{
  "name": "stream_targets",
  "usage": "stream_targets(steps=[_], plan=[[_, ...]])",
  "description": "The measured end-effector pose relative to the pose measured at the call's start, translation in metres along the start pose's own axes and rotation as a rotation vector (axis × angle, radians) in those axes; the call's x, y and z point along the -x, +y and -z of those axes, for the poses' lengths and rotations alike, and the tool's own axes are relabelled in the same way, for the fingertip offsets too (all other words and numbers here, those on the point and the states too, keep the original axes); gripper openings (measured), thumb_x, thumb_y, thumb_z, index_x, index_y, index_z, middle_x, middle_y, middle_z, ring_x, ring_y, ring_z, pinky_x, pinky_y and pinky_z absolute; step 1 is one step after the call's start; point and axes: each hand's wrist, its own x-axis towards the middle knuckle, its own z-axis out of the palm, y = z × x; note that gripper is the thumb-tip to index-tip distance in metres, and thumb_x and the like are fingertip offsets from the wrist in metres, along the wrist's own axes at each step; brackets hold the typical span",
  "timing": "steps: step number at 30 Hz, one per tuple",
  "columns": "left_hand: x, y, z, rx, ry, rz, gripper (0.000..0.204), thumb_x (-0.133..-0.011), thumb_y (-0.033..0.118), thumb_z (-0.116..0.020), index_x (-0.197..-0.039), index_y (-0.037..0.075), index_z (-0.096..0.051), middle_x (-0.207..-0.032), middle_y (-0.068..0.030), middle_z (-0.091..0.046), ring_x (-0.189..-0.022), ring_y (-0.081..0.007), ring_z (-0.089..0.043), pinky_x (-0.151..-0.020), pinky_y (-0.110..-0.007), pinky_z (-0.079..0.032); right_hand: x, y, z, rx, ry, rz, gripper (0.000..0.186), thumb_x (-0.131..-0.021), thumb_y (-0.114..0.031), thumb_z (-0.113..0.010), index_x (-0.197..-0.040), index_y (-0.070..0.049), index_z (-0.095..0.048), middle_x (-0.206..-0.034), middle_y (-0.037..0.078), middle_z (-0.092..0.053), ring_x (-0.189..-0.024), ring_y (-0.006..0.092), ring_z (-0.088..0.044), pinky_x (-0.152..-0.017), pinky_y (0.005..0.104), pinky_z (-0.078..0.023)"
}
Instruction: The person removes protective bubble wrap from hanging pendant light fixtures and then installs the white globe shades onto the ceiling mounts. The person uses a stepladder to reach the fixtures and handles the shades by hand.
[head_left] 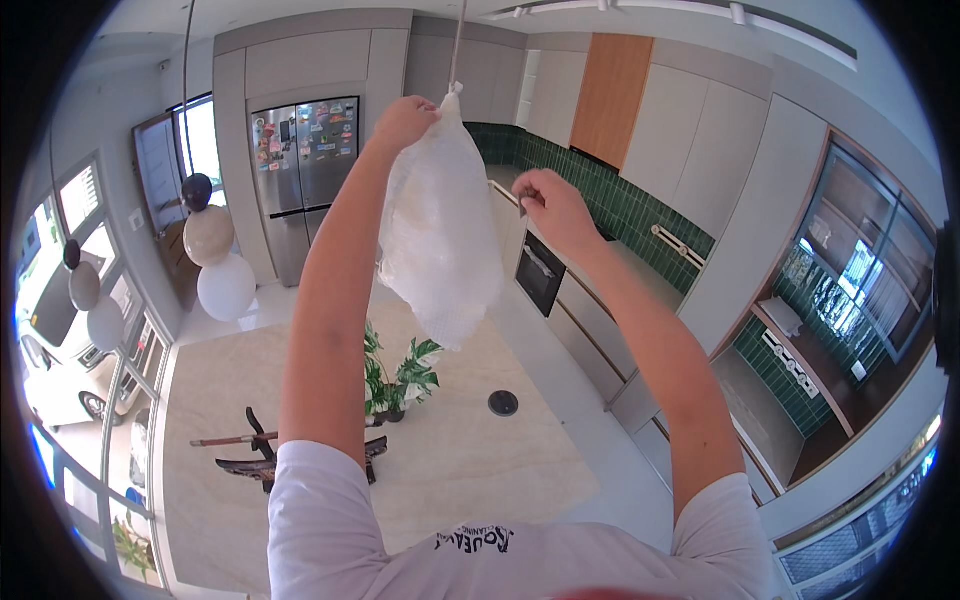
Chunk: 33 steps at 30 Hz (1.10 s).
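A pendant lamp wrapped in white bubble wrap (440,225) hangs from a cord (459,45) in front of me. The wrap is gathered and knotted near the cord, and its loose lower end tapers down above the table. My left hand (407,122) is raised to the upper part of the wrap, its fingers closed on the edge just below the knot. To the right of the wrap, and apart from it, my right hand (555,208) is closed with the fingertips pinched. A small dark object (523,203) shows at those fingertips; its kind is too small to make out.
Below stands a pale stone-topped table (500,450) with a potted plant (400,385), a dark round disc (503,403) and a dark stand (262,462). Unwrapped pendant lamps (226,287) hang at left. A fridge (305,160) and kitchen cabinets (690,130) line the far side.
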Motion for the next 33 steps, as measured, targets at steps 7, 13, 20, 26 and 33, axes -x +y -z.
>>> stream_targets(steps=[7, 13, 20, 26, 33], plan=[[0.009, 0.021, -0.003, -0.036, 0.003, -0.036, 0.029, -0.077, 0.028, -0.061, -0.092, 0.003, -0.063, -0.086, -0.0099, -0.062, -0.080, -0.0200, -0.058, -0.072, -0.031, -0.044, -0.052, -0.008, -0.004, -0.277, 0.145, -0.111, 0.036, -0.074, -0.003, -0.059, -0.109, -0.002, -0.051, -0.076, 0.008, -0.057, -0.067, 0.0150, -0.056, -0.061, 0.0271, -0.046], [0.009, 0.023, -0.017, 0.553, -0.101, 0.081, 0.041, -0.081, 0.030, -0.060, -0.105, -0.002, -0.053, -0.089, -0.0079, -0.061, -0.086, -0.0158, -0.057, -0.072, -0.028, -0.043, -0.093, -0.012, -0.010, -0.508, 0.183, -0.276, 0.021, -0.078, -0.006, -0.057, -0.098, 0.000, -0.058, -0.078, 0.005, -0.059, -0.067, 0.0109, -0.056, -0.060, 0.0235, -0.046], [0.010, 0.022, -0.027, 0.453, -0.026, 0.006, 0.046, -0.072, 0.019, -0.067, -0.110, -0.001, -0.051, -0.095, -0.0121, -0.060, -0.087, -0.0209, -0.060, -0.077, -0.032, -0.046, -0.123, 0.004, -0.021, -0.523, 0.275, -0.267, 0.019, -0.072, -0.006, -0.060, -0.090, 0.000, -0.062, -0.078, 0.008, -0.062, -0.069, 0.0170, -0.059, -0.061, 0.0272, -0.048], [0.006, 0.018, -0.037, 0.283, 0.108, -0.026, 0.041, -0.073, 0.024, -0.065, -0.109, 0.007, -0.053, -0.095, -0.0102, -0.062, -0.085, -0.0229, -0.060, -0.075, -0.032, -0.046, -0.141, 0.007, -0.019, -0.245, 0.311, -0.095, 0.017, -0.069, -0.012, -0.061, -0.082, -0.002, -0.065, -0.077, 0.012, -0.065, -0.073, 0.0224, -0.062, -0.066, 0.0320, -0.047], [0.004, 0.021, -0.041, 0.342, 0.234, -0.010, 0.026, -0.079, 0.026, -0.058, -0.099, 0.009, -0.058, -0.085, -0.0096, -0.064, -0.082, -0.0235, -0.061, -0.072, -0.034, -0.046, -0.157, -0.002, -0.022, 0.054, 0.213, 0.023, 0.016, -0.073, -0.010, -0.058, -0.084, -0.001, -0.064, -0.074, 0.009, -0.064, -0.067, 0.0162, -0.062, -0.063, 0.0279, -0.047]])
